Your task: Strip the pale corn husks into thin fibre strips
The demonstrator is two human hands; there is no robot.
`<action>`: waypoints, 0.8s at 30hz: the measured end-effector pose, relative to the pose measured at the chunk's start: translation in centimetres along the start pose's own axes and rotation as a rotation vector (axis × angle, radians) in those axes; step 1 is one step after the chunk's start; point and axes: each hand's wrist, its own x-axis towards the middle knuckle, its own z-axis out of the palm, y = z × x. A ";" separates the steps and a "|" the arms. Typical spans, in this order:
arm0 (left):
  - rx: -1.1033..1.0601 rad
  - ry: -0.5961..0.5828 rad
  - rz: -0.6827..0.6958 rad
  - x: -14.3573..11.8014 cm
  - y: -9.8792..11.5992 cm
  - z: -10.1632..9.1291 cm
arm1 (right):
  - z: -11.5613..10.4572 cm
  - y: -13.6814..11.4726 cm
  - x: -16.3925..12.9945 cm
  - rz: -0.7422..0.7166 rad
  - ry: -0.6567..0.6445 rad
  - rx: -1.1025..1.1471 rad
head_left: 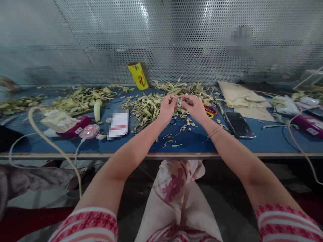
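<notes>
My left hand (167, 109) and my right hand (196, 107) face each other above the table, fingertips pinched close together. Something small and pale shows between them, too tiny to name. Beneath and beside my left hand lies a heap of greenish, dried plant pieces (145, 109). Scissors (211, 110) with red and yellow handles lie partly hidden behind my right hand. Small plant scraps (188, 125) are scattered on the blue tabletop (194, 141) below both hands.
A yellow tube (138, 76) leans near the perforated metal panel (176, 40). To the right are a phone (239, 125) and brown paper (233, 95). On the left are a pink device (89, 131), a white card (118, 124), another plant heap (75, 101) and a hose (54, 148).
</notes>
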 end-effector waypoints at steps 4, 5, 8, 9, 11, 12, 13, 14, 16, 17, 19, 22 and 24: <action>-0.032 -0.008 -0.053 -0.3 0.3 0.5 | -0.3 -0.1 0.0 -0.050 0.024 -0.144; -0.042 -0.004 -0.071 -0.4 0.5 0.6 | -0.3 -0.1 0.0 -0.053 0.031 -0.159; -0.068 -0.005 -0.096 -0.5 0.9 0.8 | -0.4 0.2 0.1 -0.045 0.030 -0.131; -0.072 -0.007 -0.104 -0.6 1.0 0.9 | -0.4 0.3 0.1 -0.038 0.024 -0.113; -0.073 -0.009 -0.120 -0.6 1.1 0.8 | -0.4 0.4 0.2 -0.025 0.012 -0.095; -0.072 -0.010 -0.124 -0.6 1.1 0.7 | -0.4 0.4 0.2 -0.021 0.005 -0.098; -0.069 -0.014 -0.122 -0.5 1.0 0.6 | -0.4 0.4 0.3 -0.018 -0.003 -0.103; -0.066 -0.021 -0.113 -0.4 0.9 0.5 | -0.4 0.4 0.3 -0.015 -0.013 -0.107; -0.056 -0.033 -0.084 -0.2 0.7 0.3 | -0.3 0.4 0.3 -0.012 -0.037 -0.104; -0.050 -0.035 -0.071 -0.1 0.6 0.2 | -0.3 0.4 0.3 -0.013 -0.050 -0.100; -0.039 -0.019 -0.053 0.2 0.3 0.0 | -0.3 0.5 0.4 -0.018 -0.080 -0.087; -0.024 0.012 -0.039 0.5 0.0 -0.3 | -0.4 0.9 0.5 -0.008 -0.124 -0.064; -0.020 0.008 -0.027 0.7 -0.1 -0.4 | -0.6 1.1 0.6 0.011 -0.131 -0.050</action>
